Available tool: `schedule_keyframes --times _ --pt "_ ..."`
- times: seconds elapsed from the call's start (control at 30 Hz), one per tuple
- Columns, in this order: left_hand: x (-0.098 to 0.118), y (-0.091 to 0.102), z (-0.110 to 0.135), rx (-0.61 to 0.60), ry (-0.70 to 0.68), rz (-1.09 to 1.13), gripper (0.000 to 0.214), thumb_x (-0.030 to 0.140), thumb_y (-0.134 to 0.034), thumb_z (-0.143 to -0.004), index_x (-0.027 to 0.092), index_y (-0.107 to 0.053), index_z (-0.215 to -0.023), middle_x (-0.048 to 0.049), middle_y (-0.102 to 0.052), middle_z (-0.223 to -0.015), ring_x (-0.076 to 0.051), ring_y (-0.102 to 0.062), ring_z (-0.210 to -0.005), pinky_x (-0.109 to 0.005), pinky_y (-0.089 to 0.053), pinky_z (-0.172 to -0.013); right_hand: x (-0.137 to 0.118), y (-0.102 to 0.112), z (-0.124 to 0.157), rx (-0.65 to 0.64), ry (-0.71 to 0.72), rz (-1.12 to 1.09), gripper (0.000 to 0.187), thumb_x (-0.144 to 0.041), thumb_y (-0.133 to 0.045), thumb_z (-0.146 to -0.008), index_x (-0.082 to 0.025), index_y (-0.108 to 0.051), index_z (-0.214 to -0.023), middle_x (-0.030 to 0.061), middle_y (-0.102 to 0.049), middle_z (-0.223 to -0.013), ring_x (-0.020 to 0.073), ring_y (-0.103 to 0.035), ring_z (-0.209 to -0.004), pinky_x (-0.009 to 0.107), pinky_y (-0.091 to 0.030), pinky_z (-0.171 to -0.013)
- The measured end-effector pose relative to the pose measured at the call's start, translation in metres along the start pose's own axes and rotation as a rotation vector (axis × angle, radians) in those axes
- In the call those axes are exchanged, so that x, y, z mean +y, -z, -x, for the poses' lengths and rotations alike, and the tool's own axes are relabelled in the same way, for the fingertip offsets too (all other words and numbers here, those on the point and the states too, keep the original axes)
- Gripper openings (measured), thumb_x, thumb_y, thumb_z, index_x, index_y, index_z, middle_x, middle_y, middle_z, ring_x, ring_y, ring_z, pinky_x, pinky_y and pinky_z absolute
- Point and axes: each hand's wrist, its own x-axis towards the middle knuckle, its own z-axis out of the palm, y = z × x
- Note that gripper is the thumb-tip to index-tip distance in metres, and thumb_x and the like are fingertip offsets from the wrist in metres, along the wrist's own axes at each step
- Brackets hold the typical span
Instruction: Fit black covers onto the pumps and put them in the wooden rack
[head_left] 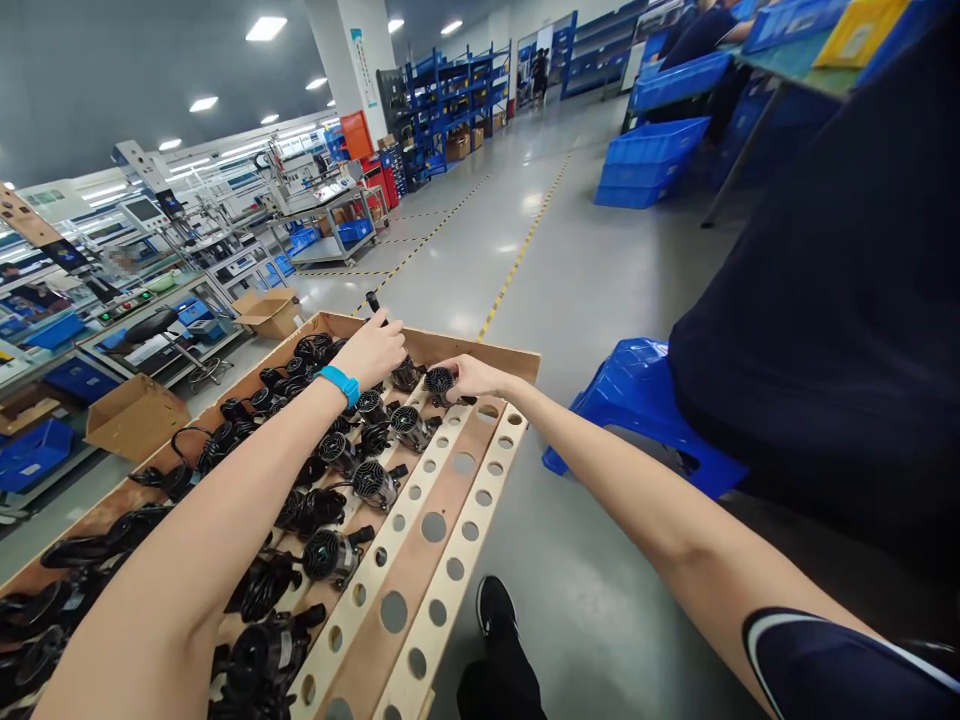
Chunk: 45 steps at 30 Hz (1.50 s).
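My left hand (373, 352), with a blue band at the wrist, is closed at the far end of a wooden rack (487, 505). A black cylindrical part (373, 301) sticks up from its fingers; the rest is hidden behind the hand. Beside it, my right hand (474, 379) has its thumb and fingers around a black pump-like unit (439, 382) with a round slotted end, at the rack's far right. Similar units, such as one (375, 484) nearer to me, lie in rows between the pale drilled strips, with coiled black cables (311, 508) among them.
A blue plastic stool (637, 385) stands to the right, close to a person in dark clothes (832, 300). Blue crates (649, 165) are stacked beyond. Cardboard boxes (137, 415) and workbenches line the left. Grey floor with a striped yellow line (525, 250) runs ahead.
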Motion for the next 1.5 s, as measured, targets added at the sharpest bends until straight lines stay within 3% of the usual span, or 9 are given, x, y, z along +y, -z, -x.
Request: schedule_keyframes --times 0.13,0.3,0.4,0.57,0.73,1.0,1.13,1.27,1.5 --pt "-0.005 -0.004 -0.001 -0.230 0.028 -0.231 0.011 0.023 -0.064 -0.090 0.016 -0.070 -0.084 -0.0118 -0.071 -0.079 -0.029 -0.059 -0.098 -0.044 -0.035 -0.096 0.011 0.012 -0.017 -0.026 -0.082 -0.011 0.035 -0.016 -0.060 -0.050 -0.017 -0.072 -0.083 -0.0054 -0.062 -0.069 0.0127 -0.052 -0.065 0.021 -0.036 -0.051" --pt "-0.006 -0.016 0.001 -0.372 0.273 -0.101 0.048 0.061 -0.063 -0.087 0.015 -0.070 -0.099 -0.0149 -0.073 -0.088 -0.029 -0.066 -0.086 -0.034 -0.040 -0.075 0.017 0.021 -0.033 -0.023 -0.132 -0.016 0.040 -0.015 -0.058 -0.046 -0.017 -0.073 -0.083 -0.0043 -0.064 -0.068 0.0138 -0.054 -0.065 0.022 -0.037 -0.050" --pt "-0.006 -0.025 0.003 -0.341 0.510 0.189 0.056 0.071 -0.057 -0.085 0.017 -0.070 -0.078 -0.0121 -0.072 -0.077 -0.027 -0.066 -0.076 -0.032 -0.039 -0.066 0.018 0.022 -0.035 -0.047 -0.143 -0.044 0.049 -0.014 -0.058 -0.046 -0.017 -0.074 -0.092 -0.0014 -0.069 -0.076 0.0159 -0.059 -0.069 0.022 -0.043 -0.054" --pt "-0.006 -0.032 0.006 -0.226 0.919 1.098 0.067 0.083 -0.059 -0.072 0.017 -0.065 -0.062 -0.0092 -0.069 -0.065 -0.020 -0.060 -0.059 -0.031 -0.040 -0.058 0.021 0.022 -0.034 -0.075 -0.167 -0.036 0.063 -0.011 -0.062 -0.047 -0.017 -0.072 -0.109 0.0036 -0.075 -0.092 0.0204 -0.066 -0.078 0.025 -0.052 -0.061" --pt "0.002 -0.040 0.006 -0.157 0.861 1.488 0.052 0.056 -0.090 -0.053 0.014 -0.066 -0.073 -0.0042 -0.068 -0.073 -0.014 -0.057 -0.062 -0.027 -0.043 -0.061 0.028 0.020 -0.037 -0.067 -0.204 0.063 0.066 -0.010 -0.067 -0.053 -0.018 -0.070 -0.118 0.0031 -0.076 -0.093 0.0204 -0.068 -0.076 0.026 -0.053 -0.062" --pt "0.009 -0.064 0.010 0.035 0.945 1.404 0.035 0.036 -0.083 -0.058 0.016 -0.062 -0.078 0.0006 -0.063 -0.069 -0.014 -0.057 -0.063 -0.029 -0.046 -0.064 0.019 0.008 -0.034 0.101 -0.147 0.402 0.073 -0.045 -0.083 -0.066 -0.014 -0.062 -0.130 0.0145 -0.065 -0.128 0.0315 -0.062 -0.114 0.037 -0.050 -0.097" --pt "0.006 -0.054 0.012 -0.034 0.861 0.977 0.032 0.043 -0.077 -0.063 0.017 -0.066 -0.078 -0.0032 -0.065 -0.078 -0.022 -0.061 -0.079 -0.032 -0.047 -0.072 0.016 -0.002 -0.033 0.149 -0.140 0.572 0.068 -0.046 -0.085 -0.065 -0.006 -0.066 -0.117 0.0239 -0.064 -0.120 0.0403 -0.062 -0.110 0.045 -0.049 -0.093" --pt "0.007 -0.041 0.013 -0.166 0.784 0.510 0.038 0.056 -0.069 -0.069 0.020 -0.067 -0.079 -0.0088 -0.068 -0.089 -0.031 -0.063 -0.088 -0.037 -0.046 -0.074 0.012 0.002 -0.036 0.079 -0.080 0.610 0.056 -0.034 -0.083 -0.066 -0.012 -0.068 -0.115 0.0153 -0.069 -0.115 0.0332 -0.065 -0.105 0.037 -0.050 -0.089" --pt "0.006 -0.039 0.012 -0.176 0.727 0.587 0.046 0.052 -0.054 -0.084 0.016 -0.062 -0.112 -0.0141 -0.069 -0.112 -0.033 -0.064 -0.103 -0.040 -0.048 -0.088 0.008 0.017 -0.045 -0.108 -0.038 0.524 0.060 -0.018 -0.081 -0.060 -0.025 -0.072 -0.119 0.0017 -0.072 -0.117 0.0250 -0.066 -0.107 0.027 -0.050 -0.088"
